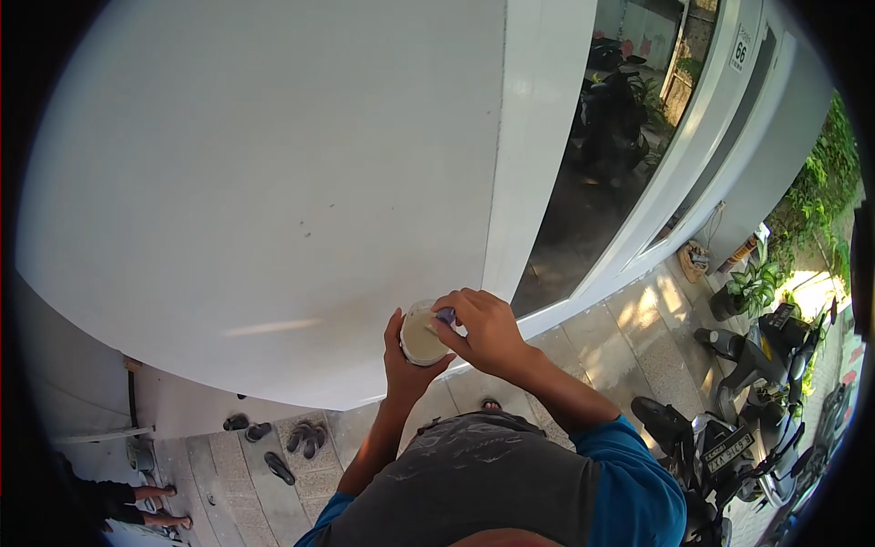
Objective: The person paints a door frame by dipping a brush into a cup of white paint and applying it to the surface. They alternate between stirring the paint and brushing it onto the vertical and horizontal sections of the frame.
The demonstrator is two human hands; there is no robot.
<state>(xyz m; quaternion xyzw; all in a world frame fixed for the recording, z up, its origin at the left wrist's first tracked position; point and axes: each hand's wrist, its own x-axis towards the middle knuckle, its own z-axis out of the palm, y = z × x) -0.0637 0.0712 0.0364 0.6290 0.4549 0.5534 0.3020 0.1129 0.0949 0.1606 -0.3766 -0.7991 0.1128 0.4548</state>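
My left hand [406, 372] is closed around a small round white tub [422, 359], its thumb and fingers on opposite sides. A pale cream material [417, 338] shows inside the tub. My right hand [489, 332] grips a purple-handled tool [446, 315] at the tub's right side. The fingers cover most of that tool, and its working end is too small and hidden to identify. Both hands are held in front of a white wall [273, 182], which has a few small dark marks on it.
A glass door [602, 173] with a white frame stands to the right. Parked motorcycles [720, 456] and a potted plant [752, 283] are at the lower right. Several sandals [278, 467] lie on the paving at the lower left, near another person's legs [155, 506].
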